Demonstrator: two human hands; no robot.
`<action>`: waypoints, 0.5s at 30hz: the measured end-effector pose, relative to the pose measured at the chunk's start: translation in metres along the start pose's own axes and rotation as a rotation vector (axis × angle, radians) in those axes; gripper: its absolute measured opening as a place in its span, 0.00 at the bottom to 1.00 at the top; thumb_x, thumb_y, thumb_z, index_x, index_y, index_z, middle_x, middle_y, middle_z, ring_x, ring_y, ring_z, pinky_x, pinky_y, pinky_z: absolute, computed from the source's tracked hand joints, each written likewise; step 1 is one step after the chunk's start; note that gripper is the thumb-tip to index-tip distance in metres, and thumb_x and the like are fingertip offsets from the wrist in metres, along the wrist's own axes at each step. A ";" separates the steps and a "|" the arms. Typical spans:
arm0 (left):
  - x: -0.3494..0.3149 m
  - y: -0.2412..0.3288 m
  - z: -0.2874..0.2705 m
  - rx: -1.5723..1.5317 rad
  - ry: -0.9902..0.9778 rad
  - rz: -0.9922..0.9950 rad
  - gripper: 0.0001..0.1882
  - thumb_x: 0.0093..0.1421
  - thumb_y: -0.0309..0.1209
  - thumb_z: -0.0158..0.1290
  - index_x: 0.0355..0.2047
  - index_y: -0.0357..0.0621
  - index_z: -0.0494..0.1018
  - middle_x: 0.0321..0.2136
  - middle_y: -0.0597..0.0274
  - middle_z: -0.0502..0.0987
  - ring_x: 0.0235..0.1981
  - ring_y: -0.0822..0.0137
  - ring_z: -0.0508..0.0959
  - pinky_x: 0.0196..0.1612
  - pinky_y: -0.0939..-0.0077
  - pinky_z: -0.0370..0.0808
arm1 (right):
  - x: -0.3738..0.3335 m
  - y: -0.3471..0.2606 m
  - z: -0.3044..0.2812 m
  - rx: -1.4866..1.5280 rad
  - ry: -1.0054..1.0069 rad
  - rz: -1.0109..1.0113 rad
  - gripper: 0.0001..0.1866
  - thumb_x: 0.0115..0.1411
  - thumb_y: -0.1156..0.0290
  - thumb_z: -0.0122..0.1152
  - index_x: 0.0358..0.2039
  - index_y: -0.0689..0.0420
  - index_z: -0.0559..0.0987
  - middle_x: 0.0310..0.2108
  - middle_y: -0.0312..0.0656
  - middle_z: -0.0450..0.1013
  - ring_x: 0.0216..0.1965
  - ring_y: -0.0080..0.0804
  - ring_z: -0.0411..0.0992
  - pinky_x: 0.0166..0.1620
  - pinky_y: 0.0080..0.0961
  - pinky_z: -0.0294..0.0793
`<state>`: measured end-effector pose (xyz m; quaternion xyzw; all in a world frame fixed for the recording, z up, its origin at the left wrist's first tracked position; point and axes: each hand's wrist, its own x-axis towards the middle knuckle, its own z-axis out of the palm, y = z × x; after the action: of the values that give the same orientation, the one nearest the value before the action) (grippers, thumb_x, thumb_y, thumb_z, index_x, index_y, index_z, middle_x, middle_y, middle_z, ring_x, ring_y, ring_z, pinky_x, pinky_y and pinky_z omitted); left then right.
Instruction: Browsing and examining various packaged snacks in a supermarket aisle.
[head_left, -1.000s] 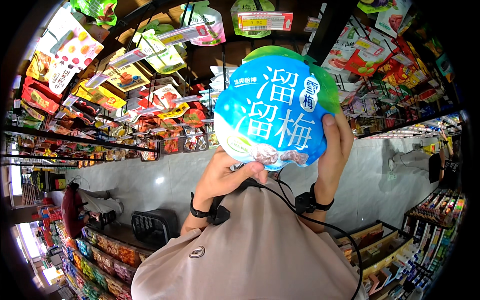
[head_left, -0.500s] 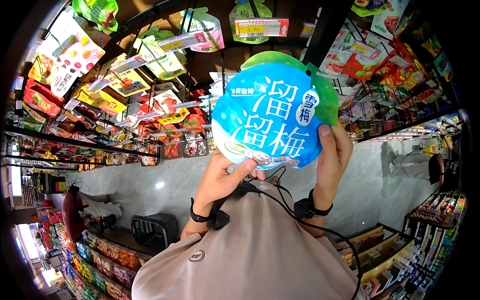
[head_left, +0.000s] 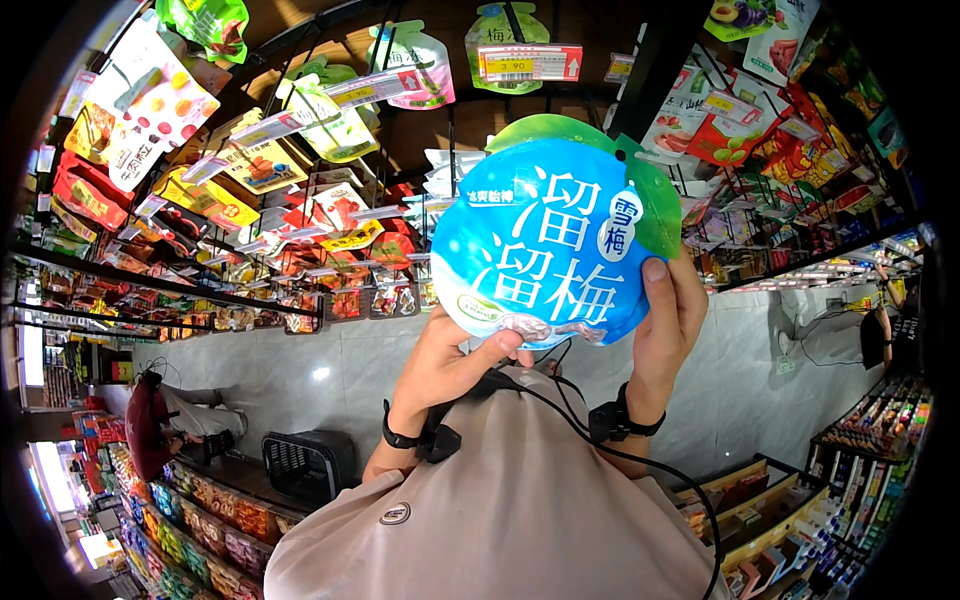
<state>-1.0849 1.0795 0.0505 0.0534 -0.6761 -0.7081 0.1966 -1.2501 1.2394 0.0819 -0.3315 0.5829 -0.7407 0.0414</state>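
Observation:
A round blue-and-green snack pouch [head_left: 540, 235] is held up in front of my chest, its printed front facing me. My left hand [head_left: 447, 365] grips its lower left edge, thumb on the front. On the right side, my right hand [head_left: 672, 310] pinches the rim with its thumb on the front and the fingers behind. A small clear window near the pouch's bottom shows the contents, too blurred to make out. Each wrist wears a black strap with a small device.
Ahead, hanging snack bags [head_left: 330, 215] fill a rack with price tags on hooks. A black basket [head_left: 308, 467] stands on the grey tiled floor [head_left: 330, 370] to the left. One person [head_left: 150, 430] is at far left, another [head_left: 880, 335] at far right. Wooden shelf bins [head_left: 750, 510] stand at lower right.
The pouch has shifted slightly down and to the right in view, with both hands keeping their grip. The rack also sits a little lower in the picture.

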 end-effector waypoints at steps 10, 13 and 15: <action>-0.005 -0.011 -0.019 0.033 0.164 0.098 0.13 0.65 0.30 0.63 0.46 0.33 0.81 0.41 0.56 0.85 0.43 0.69 0.82 0.51 0.71 0.75 | -0.004 0.007 -0.002 -0.006 0.093 -0.002 0.20 0.72 0.66 0.56 0.56 0.68 0.78 0.40 0.36 0.78 0.40 0.17 0.69 0.44 0.17 0.66; -0.008 -0.010 -0.017 -0.029 0.187 0.068 0.15 0.65 0.28 0.62 0.49 0.31 0.79 0.44 0.57 0.84 0.46 0.69 0.80 0.55 0.70 0.74 | -0.006 0.008 -0.004 0.001 0.070 0.010 0.19 0.72 0.66 0.56 0.56 0.68 0.78 0.41 0.37 0.78 0.41 0.18 0.69 0.45 0.17 0.67; -0.008 -0.010 -0.018 -0.032 0.173 0.090 0.17 0.65 0.28 0.62 0.50 0.31 0.78 0.45 0.57 0.83 0.48 0.68 0.80 0.56 0.70 0.73 | -0.007 0.008 -0.005 0.015 0.051 0.014 0.19 0.72 0.67 0.56 0.56 0.68 0.78 0.42 0.37 0.78 0.41 0.18 0.70 0.46 0.17 0.67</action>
<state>-1.0740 1.0655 0.0380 0.0809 -0.6469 -0.7019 0.2867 -1.2498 1.2440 0.0710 -0.3081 0.5807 -0.7528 0.0342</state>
